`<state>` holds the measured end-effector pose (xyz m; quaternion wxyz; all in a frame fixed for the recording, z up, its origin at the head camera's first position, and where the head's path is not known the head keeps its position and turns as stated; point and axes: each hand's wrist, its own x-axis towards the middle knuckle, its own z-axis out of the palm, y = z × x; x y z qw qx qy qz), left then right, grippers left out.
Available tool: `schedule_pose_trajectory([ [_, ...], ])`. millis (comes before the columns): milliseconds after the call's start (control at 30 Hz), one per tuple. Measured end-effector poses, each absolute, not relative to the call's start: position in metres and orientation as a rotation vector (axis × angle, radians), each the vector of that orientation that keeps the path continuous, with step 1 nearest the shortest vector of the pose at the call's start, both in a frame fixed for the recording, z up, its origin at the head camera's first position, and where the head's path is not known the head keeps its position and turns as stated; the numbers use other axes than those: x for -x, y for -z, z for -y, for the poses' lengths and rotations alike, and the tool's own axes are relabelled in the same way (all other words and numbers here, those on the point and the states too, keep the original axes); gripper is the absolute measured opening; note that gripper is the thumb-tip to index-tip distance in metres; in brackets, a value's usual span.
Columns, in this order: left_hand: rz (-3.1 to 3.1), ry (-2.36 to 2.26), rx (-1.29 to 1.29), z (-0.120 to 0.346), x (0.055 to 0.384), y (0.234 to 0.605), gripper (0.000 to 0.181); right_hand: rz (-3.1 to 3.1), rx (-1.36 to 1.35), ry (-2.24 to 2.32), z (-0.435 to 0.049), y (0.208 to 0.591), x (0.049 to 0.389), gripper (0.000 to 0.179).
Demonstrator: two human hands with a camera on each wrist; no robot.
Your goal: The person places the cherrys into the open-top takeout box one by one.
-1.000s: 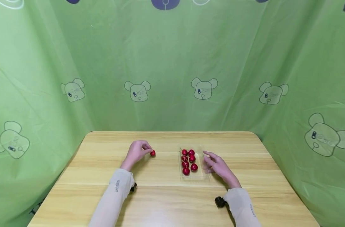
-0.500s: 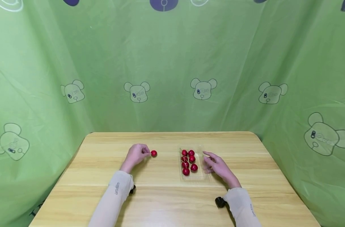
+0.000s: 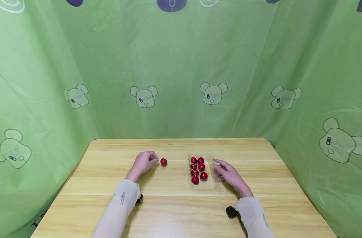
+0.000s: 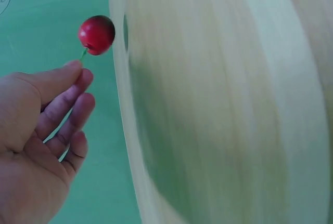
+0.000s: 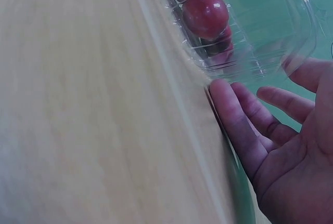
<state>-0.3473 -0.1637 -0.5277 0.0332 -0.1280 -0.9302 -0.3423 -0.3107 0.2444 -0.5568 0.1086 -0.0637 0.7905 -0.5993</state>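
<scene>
My left hand [image 3: 143, 162] pinches a red cherry [image 4: 97, 35] by its green stem [image 4: 83, 54] between thumb and forefinger. In the left wrist view the cherry stands out beyond the fingertips, close over the wooden table. The other left fingers are loosely bent. To the right lies a clear plastic box [image 3: 212, 185] with several red cherries [image 3: 201, 166] in it, some with stems. My right hand [image 3: 228, 174] is at the box's right side, its fingers relaxed. In the right wrist view one fingertip touches the rim and another is at the base.
The light wooden table [image 3: 175, 215] has rounded far corners. Green curtains [image 3: 181, 66] printed with bear heads hang behind it and at both sides. A small black device [image 3: 230, 212] sits by the right cuff.
The cherry at my left fingertips has shifted slightly right and now stands farther out from the fingers. My left hand has dropped a little toward the viewer. The right hand and box stay still.
</scene>
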Motion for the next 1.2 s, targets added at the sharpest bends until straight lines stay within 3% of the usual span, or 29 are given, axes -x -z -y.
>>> schedule_pose_trajectory([
  [1200, 2.766, 1.257, 0.563, 0.134, 0.333, 0.511, 0.011, -2.301, 0.209, 1.783, -0.245, 0.556, 0.309, 0.061],
])
